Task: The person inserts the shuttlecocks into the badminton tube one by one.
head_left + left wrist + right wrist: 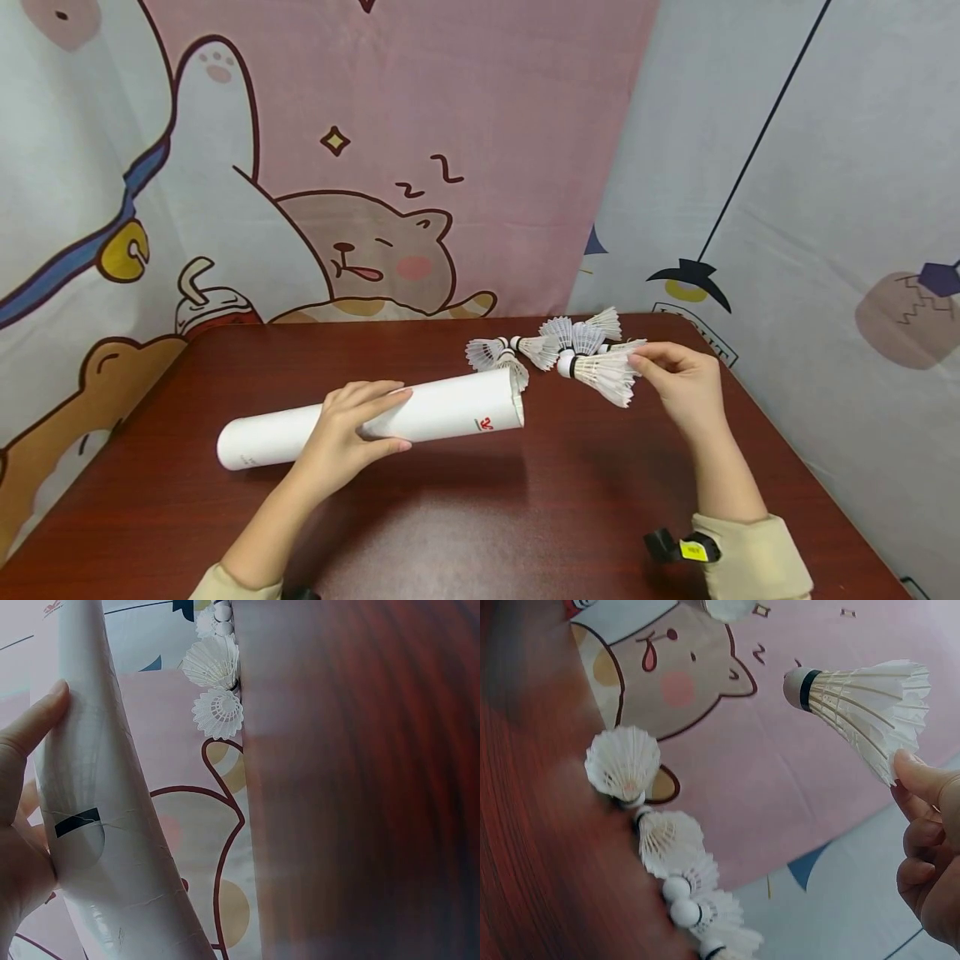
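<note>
A long white shuttlecock tube (pixel 450 408) with a small red logo lies slantwise in my left hand (pixel 347 429), its right end higher. Thumb and fingers grip it around the middle, also seen along the tube (pixel 112 772) in the left wrist view. The tube's open end faces right. To the right of that end, my right hand (pixel 684 387) pinches a feather shuttlecock (pixel 862 701) by the edge of its skirt. This shuttlecock is off the table, its cork pointing left toward the tube.
Several other shuttlecocks (pixel 538 352) lie in a cluster at the back of the dark red-brown table (pixel 465 533), partly behind the held one and the tube. A cartoon-printed cloth (pixel 510 167) hangs behind the table. A black wrist device (pixel 678 547) sits at the right sleeve.
</note>
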Demonstrator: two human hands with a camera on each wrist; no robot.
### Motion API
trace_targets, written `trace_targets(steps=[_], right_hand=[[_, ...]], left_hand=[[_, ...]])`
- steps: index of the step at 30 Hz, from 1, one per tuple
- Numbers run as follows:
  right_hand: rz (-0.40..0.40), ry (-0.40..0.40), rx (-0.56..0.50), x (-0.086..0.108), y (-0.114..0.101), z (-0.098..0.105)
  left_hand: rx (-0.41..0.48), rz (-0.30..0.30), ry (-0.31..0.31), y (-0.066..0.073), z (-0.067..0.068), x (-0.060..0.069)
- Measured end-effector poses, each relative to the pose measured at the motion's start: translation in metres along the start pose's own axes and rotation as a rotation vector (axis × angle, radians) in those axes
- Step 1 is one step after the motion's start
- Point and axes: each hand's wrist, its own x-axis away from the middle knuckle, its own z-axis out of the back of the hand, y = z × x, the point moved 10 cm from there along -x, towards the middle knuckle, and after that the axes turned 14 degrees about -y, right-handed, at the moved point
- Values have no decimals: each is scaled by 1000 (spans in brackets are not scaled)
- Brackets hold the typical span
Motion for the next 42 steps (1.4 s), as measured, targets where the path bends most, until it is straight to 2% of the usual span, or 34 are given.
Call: trace_targets(steps=[4, 7, 17, 35, 42], right_hand=[[42, -26, -22, 3, -23, -11], [58, -48, -40, 3, -30, -19], [72, -139, -115, 5, -37, -45], [100, -191, -186, 11, -39, -86], [75, -209, -151, 15, -40, -98]], left_hand=[[4, 2, -3, 0, 0, 0], [3, -8, 1, 1, 0, 0], [-5, -11, 6, 1, 0, 0], [-5, -16, 3, 3, -1, 0], [0, -16, -2, 2, -1, 0]])
